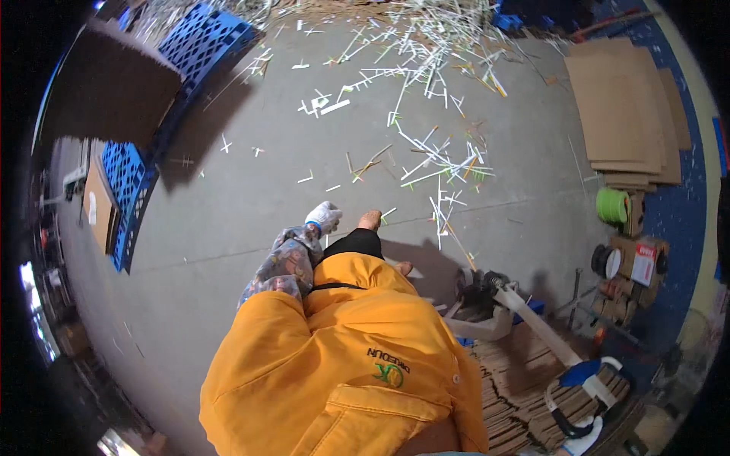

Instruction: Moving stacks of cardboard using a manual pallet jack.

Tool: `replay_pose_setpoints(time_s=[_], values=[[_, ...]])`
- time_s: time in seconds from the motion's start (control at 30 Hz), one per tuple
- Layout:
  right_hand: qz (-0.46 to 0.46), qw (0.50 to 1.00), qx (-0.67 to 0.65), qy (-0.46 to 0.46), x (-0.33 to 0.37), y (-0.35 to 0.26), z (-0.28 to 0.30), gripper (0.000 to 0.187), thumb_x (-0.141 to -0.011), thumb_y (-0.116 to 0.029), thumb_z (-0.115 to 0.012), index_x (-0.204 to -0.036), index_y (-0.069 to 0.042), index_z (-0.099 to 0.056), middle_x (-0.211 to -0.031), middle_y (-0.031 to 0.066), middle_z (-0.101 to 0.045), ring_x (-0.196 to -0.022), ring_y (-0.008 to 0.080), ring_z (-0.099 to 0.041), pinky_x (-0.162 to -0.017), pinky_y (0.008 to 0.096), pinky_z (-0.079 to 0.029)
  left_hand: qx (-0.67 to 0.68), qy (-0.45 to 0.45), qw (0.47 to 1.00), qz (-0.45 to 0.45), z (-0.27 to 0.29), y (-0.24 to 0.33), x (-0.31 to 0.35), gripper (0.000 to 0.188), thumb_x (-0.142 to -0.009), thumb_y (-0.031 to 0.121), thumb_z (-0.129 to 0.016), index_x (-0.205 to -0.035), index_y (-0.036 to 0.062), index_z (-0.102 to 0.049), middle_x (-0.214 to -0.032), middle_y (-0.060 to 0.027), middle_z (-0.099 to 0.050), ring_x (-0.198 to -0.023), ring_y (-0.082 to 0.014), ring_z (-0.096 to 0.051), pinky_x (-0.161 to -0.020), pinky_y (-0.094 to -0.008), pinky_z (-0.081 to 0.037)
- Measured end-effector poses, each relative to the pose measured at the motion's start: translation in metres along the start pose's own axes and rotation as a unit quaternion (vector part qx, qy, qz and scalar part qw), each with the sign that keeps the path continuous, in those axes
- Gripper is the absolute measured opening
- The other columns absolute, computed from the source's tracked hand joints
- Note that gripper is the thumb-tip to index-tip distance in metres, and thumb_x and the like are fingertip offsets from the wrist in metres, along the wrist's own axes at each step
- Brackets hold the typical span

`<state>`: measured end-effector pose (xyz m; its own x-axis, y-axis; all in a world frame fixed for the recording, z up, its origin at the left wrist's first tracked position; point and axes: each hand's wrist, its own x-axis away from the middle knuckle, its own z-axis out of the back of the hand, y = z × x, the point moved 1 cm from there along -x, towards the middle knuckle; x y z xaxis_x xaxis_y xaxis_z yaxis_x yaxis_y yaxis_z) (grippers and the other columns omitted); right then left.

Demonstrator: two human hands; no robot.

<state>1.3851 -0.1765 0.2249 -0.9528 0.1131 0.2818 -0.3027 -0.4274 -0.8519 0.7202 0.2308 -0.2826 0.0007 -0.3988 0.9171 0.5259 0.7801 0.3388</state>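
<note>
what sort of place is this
Probably a warehouse or factory floor, judging by the blue pallets, the piled cardboard sheets and the white scraps strewn about.

The coat [357, 327] was matt, creased cloth, the sleeve [285, 258] printed fabric, and the left glove [325, 216] looked like rough knitted cloth. The handle [544, 333] appeared to be smooth painted metal. The floor [251, 220] was smooth, matt concrete. The pallet [204, 44] and reel [611, 205] looked plastic (the reel rather glossier), and the stacked sheets [620, 106] were matt brown cardboard.
</note>
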Motion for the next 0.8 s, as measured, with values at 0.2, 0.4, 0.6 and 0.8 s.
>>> replay_pose_setpoints(time_s=[0.2,0.4,0.6,0.8], values=[[-0.009,0.996,0.084,0.029,0.055,-0.003,-0.020,0.029,-0.082,-0.037,-0.069,-0.085,-0.009,-0.062,-0.071,-0.0032,-0.054,-0.059,0.0089,-0.048,-0.053,0.0246,-0.040,0.017,0.002,1.000,-0.014,0.050,0.015,-0.007,0.030,-0.083,0.021,-0.059,-0.104,-0.0006,-0.057,-0.072,-0.0077,-0.060,-0.056,-0.0171,-0.059,-0.048,-0.0304,-0.048],[-0.002,1.000,0.008,0.002,0.058,-0.006,-0.053,0.018,-0.087,-0.025,-0.066,-0.076,-0.014,-0.057,-0.066,-0.0036,-0.057,-0.050,0.0087,-0.052,-0.044,0.0235,-0.042,0.040,0.000,0.999,-0.015,0.081,0.027,-0.023,0.031,-0.083,0.021,-0.058,-0.103,-0.0017,-0.058,-0.073,-0.0073,-0.060,-0.056,-0.0178,-0.060,-0.048,-0.0307,-0.048],[-0.012,0.999,-0.023,-0.022,0.065,-0.006,-0.046,0.018,-0.087,-0.026,-0.066,-0.080,-0.011,-0.059,-0.066,-0.0007,-0.059,-0.053,0.0100,-0.054,-0.047,0.0266,-0.047,0.066,0.028,0.997,0.006,0.099,0.030,-0.009,0.029,-0.083,0.018,-0.058,-0.105,-0.0004,-0.057,-0.071,-0.0061,-0.057,-0.058,-0.0178,-0.059,-0.051,-0.0307,-0.049],[-0.176,0.963,-0.048,-0.197,0.070,-0.021,-0.019,0.039,-0.081,-0.038,-0.071,-0.100,-0.005,-0.066,-0.083,0.0042,-0.066,-0.065,0.0137,-0.060,-0.060,0.0256,-0.050,0.048,0.021,0.998,0.032,0.117,0.032,-0.009,0.033,-0.083,0.018,-0.059,-0.111,0.0005,-0.056,-0.077,-0.0079,-0.059,-0.060,-0.0177,-0.058,-0.051,-0.0305,-0.050]])
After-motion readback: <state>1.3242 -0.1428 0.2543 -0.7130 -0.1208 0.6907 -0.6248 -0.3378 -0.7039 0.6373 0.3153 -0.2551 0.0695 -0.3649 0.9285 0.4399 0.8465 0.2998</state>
